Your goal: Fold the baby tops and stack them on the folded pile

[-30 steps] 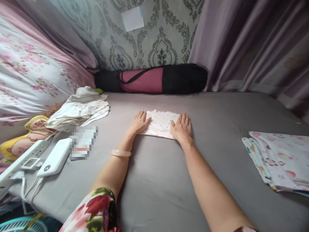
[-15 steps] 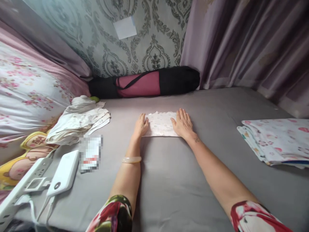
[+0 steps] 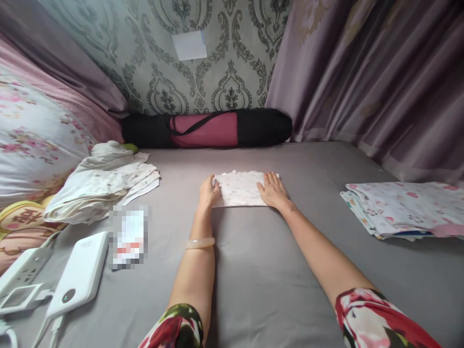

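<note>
Head view: folded patterned cloth (image 3: 241, 189) on grey sheet (image 3: 253, 266); right hand (image 3: 273, 190) open, flat on its right end; left hand (image 3: 209, 192) at left edge, grip unclear.

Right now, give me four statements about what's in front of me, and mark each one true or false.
1. The right hand lies spread on the small folded cloth. True.
2. The pale bangle is on the right arm. False: the pale bangle circles the left arm.
3. A folded paper-like sheet hangs on the curtain. False: a pale rectangle is on the patterned wall.
4. The black and pink bag lies lengthwise along the patterned wall. True.
</note>
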